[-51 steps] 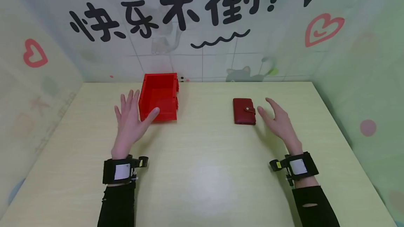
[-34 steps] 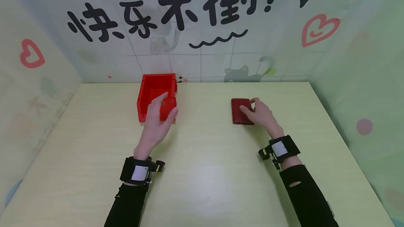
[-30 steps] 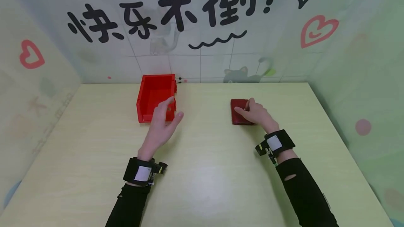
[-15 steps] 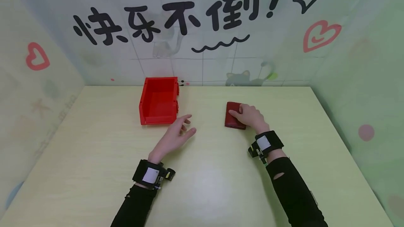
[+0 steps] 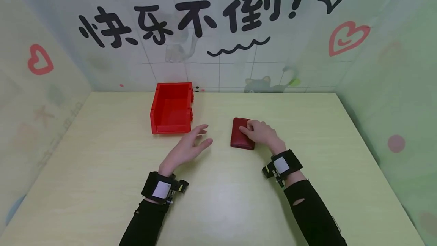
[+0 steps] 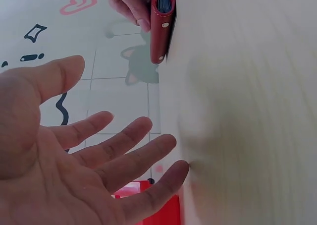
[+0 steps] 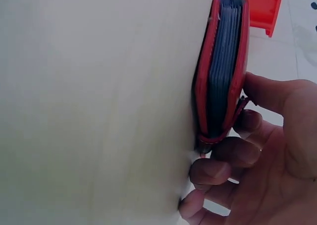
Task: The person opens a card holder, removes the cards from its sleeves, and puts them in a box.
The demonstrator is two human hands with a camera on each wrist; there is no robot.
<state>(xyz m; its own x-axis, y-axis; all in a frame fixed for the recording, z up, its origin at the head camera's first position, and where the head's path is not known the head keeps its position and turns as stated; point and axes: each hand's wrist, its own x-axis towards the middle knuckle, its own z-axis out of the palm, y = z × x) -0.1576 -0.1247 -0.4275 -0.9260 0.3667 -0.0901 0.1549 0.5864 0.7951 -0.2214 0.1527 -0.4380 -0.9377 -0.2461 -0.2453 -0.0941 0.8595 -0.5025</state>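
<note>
While the right hand [image 5: 262, 132] grips a red wallet [image 5: 238, 137], the left hand [image 5: 186, 149] is at the wallet's nine o'clock, fingers loosely parted. A red bin [image 5: 170, 128] sits at ten.

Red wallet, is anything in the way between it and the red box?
Yes, partly: in the head view, the left hand pokes into the near side of the gap between the red wallet and red box. Nothing else visible stands between them.

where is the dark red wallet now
In the head view, the wallet is just right of centre, held by the right hand, right of the red bin.
</note>
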